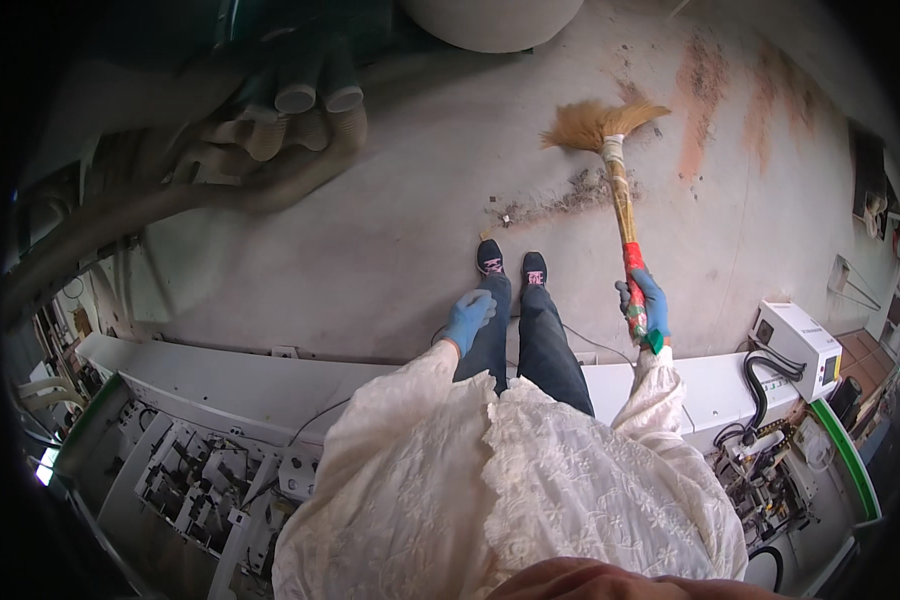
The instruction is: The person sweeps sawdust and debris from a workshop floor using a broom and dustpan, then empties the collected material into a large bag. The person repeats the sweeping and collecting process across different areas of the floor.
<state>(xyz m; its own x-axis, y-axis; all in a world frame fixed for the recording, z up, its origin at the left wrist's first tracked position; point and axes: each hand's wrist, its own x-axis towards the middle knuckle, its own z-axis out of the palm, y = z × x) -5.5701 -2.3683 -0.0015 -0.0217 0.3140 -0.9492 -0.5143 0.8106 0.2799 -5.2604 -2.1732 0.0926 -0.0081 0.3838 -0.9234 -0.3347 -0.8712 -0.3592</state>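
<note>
A straw hand broom (622,205) extends forward over the grey floor, its fan of tan bristles turned away from me. Its red-wrapped handle end is gripped in my right hand (652,303), which wears a blue and grey glove. Below the bristles, a streak of dark dirt (580,195) lies on the floor, with a small pale scrap (505,219) at its left end. My left hand (470,317), gloved in blue, hangs in front of my left leg with its fingers curled in, and nothing shows in it.
Thick dusty hoses (270,185) run along the upper left. Behind me stretches a long white machine (340,375) with exposed mechanisms, and a white control box (798,345) stands on its right part. Reddish stains (700,95) mark the floor at the upper right.
</note>
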